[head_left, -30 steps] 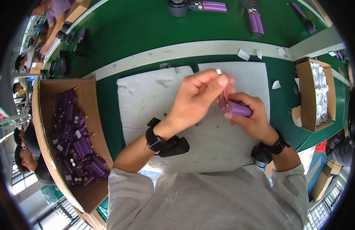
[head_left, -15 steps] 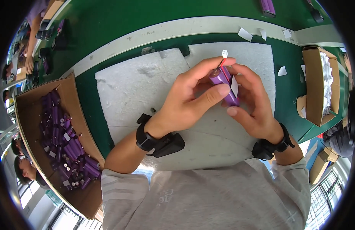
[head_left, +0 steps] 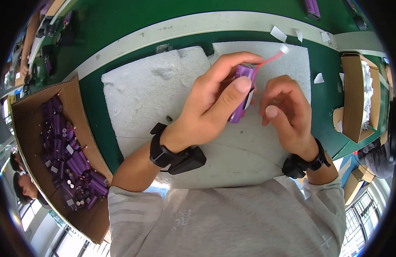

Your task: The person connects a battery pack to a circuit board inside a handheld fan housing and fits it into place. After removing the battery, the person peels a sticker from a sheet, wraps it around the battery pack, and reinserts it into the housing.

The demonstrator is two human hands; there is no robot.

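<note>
A purple battery pack (head_left: 242, 91) is gripped between the thumb and fingers of my left hand (head_left: 215, 98), tilted above the white foam pad (head_left: 151, 85). Red wire runs up from its top end to a small white connector (head_left: 284, 49), smeared by motion. A white label shows on the pack's right side. My right hand (head_left: 288, 109) is apart from the pack, just to its right, with fingers curled and spaced and nothing visible in them. Both wrists wear black straps with black boxes.
At left stands a cardboard box (head_left: 89, 132) holding many purple battery packs (head_left: 74, 158). Another cardboard box (head_left: 351, 100) with white pieces is at right. Paper scraps (head_left: 278, 33) lie along the pale rail (head_left: 185, 25). Beyond it lies another purple pack (head_left: 312, 8). People are at far left.
My right hand has let go of the battery pack and drawn away to the right. The pack has turned in my left hand, and its wire and connector have swung rightward.
</note>
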